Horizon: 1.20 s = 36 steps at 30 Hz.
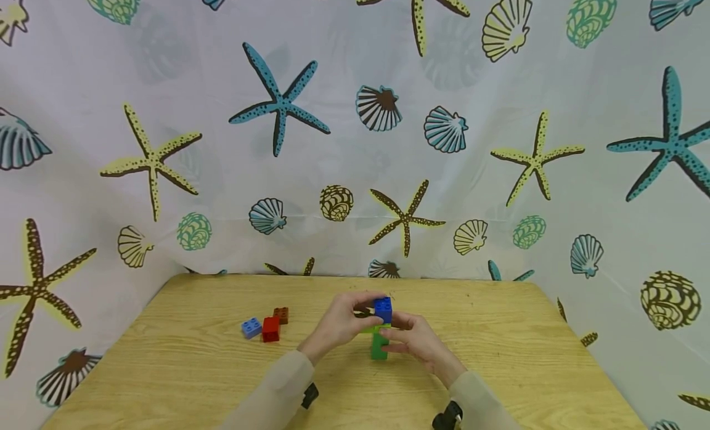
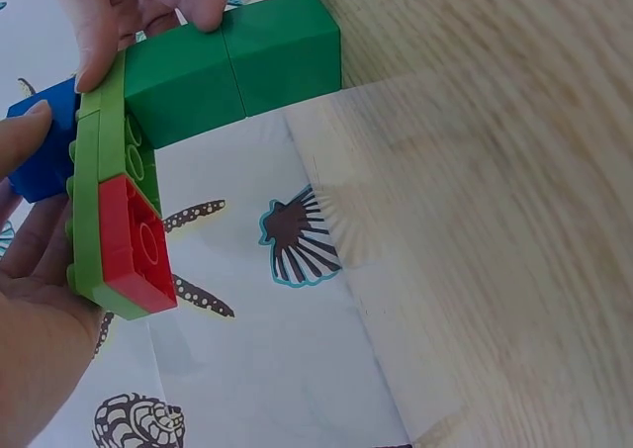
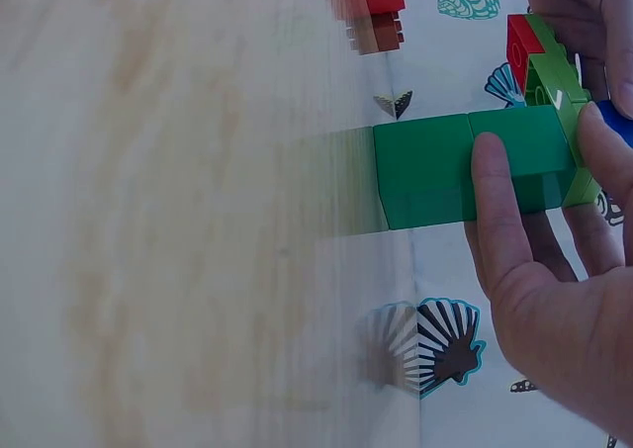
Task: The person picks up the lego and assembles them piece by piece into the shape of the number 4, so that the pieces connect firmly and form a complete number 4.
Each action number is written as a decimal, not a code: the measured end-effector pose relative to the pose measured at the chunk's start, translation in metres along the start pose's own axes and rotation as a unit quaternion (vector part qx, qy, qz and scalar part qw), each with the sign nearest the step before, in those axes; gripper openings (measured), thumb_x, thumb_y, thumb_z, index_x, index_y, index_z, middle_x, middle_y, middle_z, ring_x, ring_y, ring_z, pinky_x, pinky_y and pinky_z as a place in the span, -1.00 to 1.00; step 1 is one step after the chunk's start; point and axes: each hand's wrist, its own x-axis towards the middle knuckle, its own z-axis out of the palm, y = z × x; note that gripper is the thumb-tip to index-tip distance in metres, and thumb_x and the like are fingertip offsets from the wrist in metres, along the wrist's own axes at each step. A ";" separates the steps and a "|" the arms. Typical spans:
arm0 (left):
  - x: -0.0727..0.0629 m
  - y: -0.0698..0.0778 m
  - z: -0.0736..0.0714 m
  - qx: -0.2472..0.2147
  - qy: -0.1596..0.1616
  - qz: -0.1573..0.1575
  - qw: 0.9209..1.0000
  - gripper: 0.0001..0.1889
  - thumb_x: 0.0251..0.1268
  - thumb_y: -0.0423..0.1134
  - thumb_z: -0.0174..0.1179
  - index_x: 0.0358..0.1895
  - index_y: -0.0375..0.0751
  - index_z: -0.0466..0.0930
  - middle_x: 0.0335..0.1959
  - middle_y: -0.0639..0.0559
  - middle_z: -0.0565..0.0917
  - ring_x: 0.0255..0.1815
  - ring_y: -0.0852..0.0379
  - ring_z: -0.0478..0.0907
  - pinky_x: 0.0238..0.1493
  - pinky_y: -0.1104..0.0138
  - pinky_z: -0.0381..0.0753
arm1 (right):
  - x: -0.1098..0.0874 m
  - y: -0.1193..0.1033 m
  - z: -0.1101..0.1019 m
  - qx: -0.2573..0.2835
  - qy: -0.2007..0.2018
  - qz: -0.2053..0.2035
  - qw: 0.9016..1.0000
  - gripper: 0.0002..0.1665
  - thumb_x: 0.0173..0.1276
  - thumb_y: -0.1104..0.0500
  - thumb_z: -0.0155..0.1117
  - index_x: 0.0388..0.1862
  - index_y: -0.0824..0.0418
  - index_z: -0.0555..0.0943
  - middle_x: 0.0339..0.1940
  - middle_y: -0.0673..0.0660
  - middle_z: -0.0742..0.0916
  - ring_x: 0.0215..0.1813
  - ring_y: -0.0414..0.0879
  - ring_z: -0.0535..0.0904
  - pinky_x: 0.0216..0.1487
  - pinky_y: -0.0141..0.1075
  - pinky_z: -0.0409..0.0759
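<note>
Fingers of the left hand (image 1: 339, 324) pinch the blue toy brick (image 1: 383, 310) topping the stack in the head view; the right hand (image 1: 423, 342) grips lower. Left wrist view: the blue brick meets the lime bar (image 2: 89, 206), which lies across the upright green column (image 2: 232, 80), a red brick (image 2: 127, 240) under its left end. Right wrist view: right-hand fingers curl round the column's upper part.

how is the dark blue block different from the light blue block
The dark blue block sits atop the stack of green blocks, gripped by the left hand; the light blue block lies on the table, untouched. The dark blue block is a deeper shade and looks taller than the flatter light blue block. Both show studs on top.
</note>
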 end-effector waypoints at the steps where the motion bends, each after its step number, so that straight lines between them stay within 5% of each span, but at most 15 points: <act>1: 0.000 0.000 0.000 0.002 0.000 0.003 1.000 -0.52 0.24 -0.30 0.34 0.25 -0.09 0.57 0.08 -0.08 0.69 0.00 0.01 0.68 -0.02 0.19 0.68 | 0.000 0.000 0.000 0.001 0.000 0.000 1.000 -0.36 0.39 0.13 0.30 0.39 0.27 0.42 0.20 0.17 0.63 0.14 -0.04 0.62 0.12 -0.05 0.62; 36: 0.000 -0.003 0.000 0.003 -0.016 -0.020 1.000 -0.54 0.28 -0.27 0.32 0.26 -0.10 0.57 0.05 -0.04 0.71 -0.02 0.09 0.65 -0.07 0.27 0.66 | 0.003 0.003 -0.001 0.000 -0.003 -0.002 1.000 -0.38 0.38 0.13 0.30 0.38 0.26 0.44 0.24 0.20 0.61 0.15 -0.06 0.61 0.10 -0.09 0.63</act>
